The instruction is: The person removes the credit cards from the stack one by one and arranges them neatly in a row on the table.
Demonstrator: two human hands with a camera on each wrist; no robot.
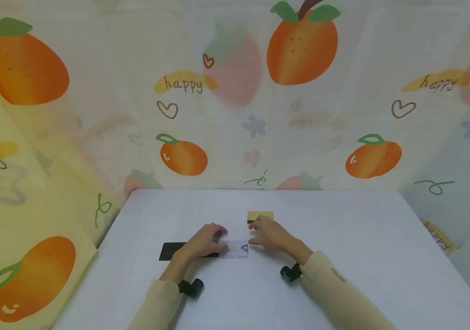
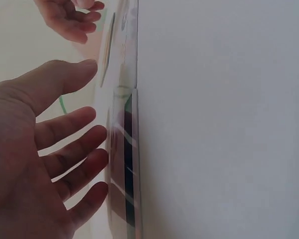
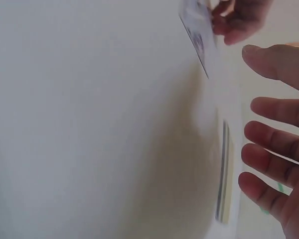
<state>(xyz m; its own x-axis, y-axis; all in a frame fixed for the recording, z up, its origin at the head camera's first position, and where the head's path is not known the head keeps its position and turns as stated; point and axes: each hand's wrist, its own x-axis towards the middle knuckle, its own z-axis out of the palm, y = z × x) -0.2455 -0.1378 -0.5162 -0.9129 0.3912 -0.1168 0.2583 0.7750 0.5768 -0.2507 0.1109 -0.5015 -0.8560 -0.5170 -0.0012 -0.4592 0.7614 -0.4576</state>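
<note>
White tbl meeting fruit-print backdrop at far edge, leaving room L/R; L hand hanging, fingers relaxed, over blk flat piece + pale card, ctr; R hand hanging, fingers spread, nr yellow card, farther.

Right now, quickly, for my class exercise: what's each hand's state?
Left hand: open, holding nothing.
Right hand: open, holding nothing, near the yellow card.

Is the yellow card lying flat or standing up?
Flat. The yellow card lies on the white table: the head view shows its broad face, the right wrist view only a thin strip.
</note>
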